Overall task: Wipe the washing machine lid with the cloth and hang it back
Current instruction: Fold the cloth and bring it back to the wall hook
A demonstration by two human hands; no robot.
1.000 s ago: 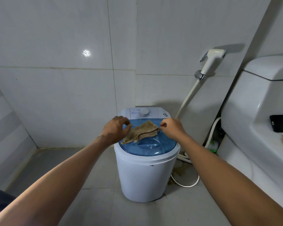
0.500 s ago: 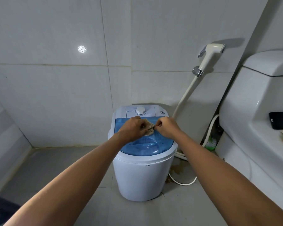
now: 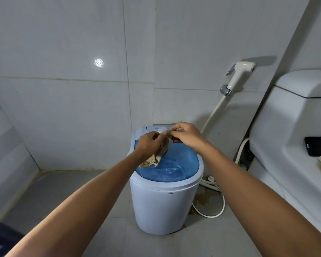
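A small white washing machine (image 3: pixel 161 206) stands on the floor against the tiled wall, with a blue see-through lid (image 3: pixel 176 167) on top. A tan woven cloth (image 3: pixel 158 154) hangs over the lid's back left part. My left hand (image 3: pixel 148 143) and my right hand (image 3: pixel 185 134) both pinch the cloth's upper edge, fingers nearly touching, above the machine's control panel. The cloth droops from them, its lower end at the lid surface. My right hand hides most of the dial.
A white toilet tank (image 3: pixel 295 112) with a black phone (image 3: pixel 318 146) on its ledge fills the right side. A bidet sprayer (image 3: pixel 239 73) hangs on the wall, its hose running down. White cable and hose (image 3: pixel 217 204) lie on the floor to the machine's right.
The cloth lay spread on the lid a second ago. Both hands gathered it, came together and lifted its top edge up toward the back of the machine.
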